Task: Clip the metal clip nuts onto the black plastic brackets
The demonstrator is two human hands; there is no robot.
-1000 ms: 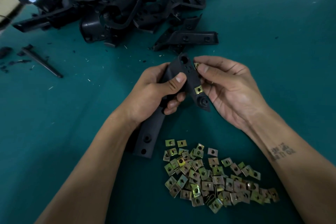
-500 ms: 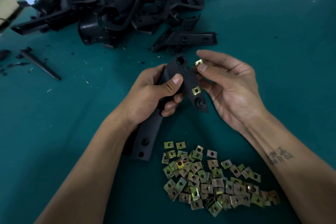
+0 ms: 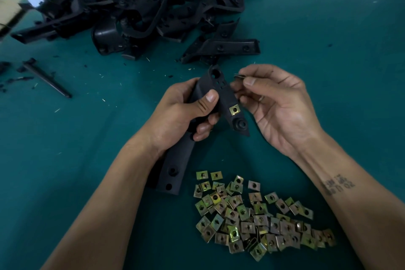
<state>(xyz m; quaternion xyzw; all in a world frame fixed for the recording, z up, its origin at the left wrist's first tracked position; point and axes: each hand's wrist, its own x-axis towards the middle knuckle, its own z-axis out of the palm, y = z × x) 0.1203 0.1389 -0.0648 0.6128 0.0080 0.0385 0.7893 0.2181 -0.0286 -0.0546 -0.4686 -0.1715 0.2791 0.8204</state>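
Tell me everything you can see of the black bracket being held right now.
The black bracket is a long, angled piece of matte plastic with round holes at both ends and small slots near its top. One brass-coloured clip nut already sits on its right edge. The left hand grips its middle; its lower end lies by the table. The right hand pinches a second clip nut beside the slots, not yet on.

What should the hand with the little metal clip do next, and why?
Probably slide the clip nut, pinched in the right hand, onto the bracket's bare upper slot. The left hand holds the bracket, and one clip already sits lower down.
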